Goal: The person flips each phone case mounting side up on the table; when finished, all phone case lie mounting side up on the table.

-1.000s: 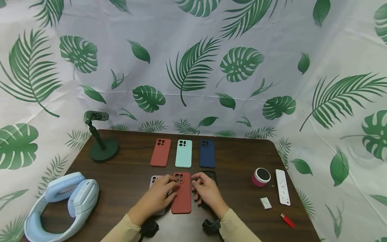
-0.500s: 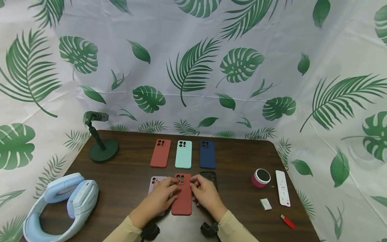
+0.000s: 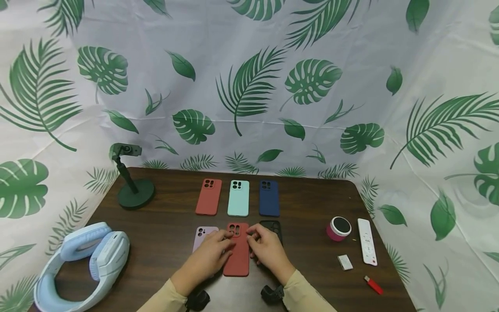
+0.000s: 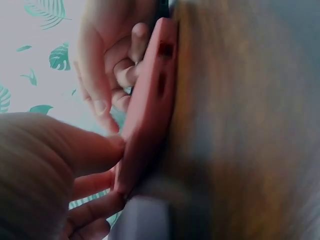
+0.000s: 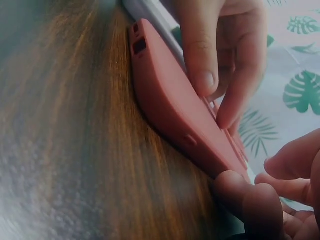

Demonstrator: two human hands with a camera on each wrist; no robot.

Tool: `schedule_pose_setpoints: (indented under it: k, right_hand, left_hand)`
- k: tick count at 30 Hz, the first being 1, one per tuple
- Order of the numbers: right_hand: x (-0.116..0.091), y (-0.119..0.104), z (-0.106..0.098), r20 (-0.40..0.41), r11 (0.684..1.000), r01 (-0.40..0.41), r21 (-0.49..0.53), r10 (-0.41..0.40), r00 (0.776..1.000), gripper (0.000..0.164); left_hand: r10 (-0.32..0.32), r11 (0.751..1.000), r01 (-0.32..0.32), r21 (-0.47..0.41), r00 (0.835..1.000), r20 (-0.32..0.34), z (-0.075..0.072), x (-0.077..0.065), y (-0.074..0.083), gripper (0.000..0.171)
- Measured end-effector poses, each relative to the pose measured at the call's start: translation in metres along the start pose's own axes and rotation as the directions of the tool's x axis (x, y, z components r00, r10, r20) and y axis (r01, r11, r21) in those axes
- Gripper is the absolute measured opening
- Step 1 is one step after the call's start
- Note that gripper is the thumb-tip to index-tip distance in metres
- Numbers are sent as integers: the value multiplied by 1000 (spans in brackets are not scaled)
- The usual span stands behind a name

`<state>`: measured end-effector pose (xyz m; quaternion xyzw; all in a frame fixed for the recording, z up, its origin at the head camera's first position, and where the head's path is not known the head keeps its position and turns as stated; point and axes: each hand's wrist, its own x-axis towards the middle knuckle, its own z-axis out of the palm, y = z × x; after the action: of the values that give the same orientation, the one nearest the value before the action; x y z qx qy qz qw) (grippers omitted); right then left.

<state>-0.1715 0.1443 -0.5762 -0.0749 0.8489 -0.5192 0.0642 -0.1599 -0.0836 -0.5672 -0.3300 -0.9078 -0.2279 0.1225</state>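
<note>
A red phone case (image 3: 238, 265) lies back up on the table between the two hands, its camera cutouts at the far end. My left hand (image 3: 210, 251) reaches over a lilac phone case (image 3: 202, 234), with thumb and fingers touching the red case near its left side. My right hand (image 3: 269, 249) is at the red case's right edge, fingers bent, fingertips right at its upper part. The right wrist view shows the red case (image 5: 175, 105) with the left thumb on its back. A black phone case (image 3: 276, 226) lies partly hidden under the right hand.
Farther back lie a red case (image 3: 208, 197), a mint case (image 3: 238, 198) and a blue case (image 3: 269, 198) in a row. Headphones (image 3: 107, 260) and a black stand (image 3: 135, 194) are at left. A round jar (image 3: 338, 229), white block (image 3: 345, 262), remote (image 3: 367, 241) and red USB stick (image 3: 373, 284) are at right.
My right hand has moved slightly left, from beside the red case to its right edge. The left hand stays on the case, and the head view shifts a little.
</note>
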Motion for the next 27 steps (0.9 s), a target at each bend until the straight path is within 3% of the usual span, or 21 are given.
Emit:
schedule_pose_setpoints:
  k: [8, 18, 27]
  right_hand:
    - [0, -6, 5, -42, 1000, 7, 10, -7, 999, 14]
    - [-4, -14, 6, -134, 997, -41, -66, 32, 991, 20]
    - [-5, -22, 2, -83, 989, -85, 121, 95, 992, 31]
  left_hand:
    - [33, 999, -33, -1, 999, -10, 7, 2, 10, 17]
    - [-56, 998, 56, 4, 998, -15, 6, -1, 13, 17]
    - [-75, 997, 74, -17, 997, -37, 5, -2, 10, 25]
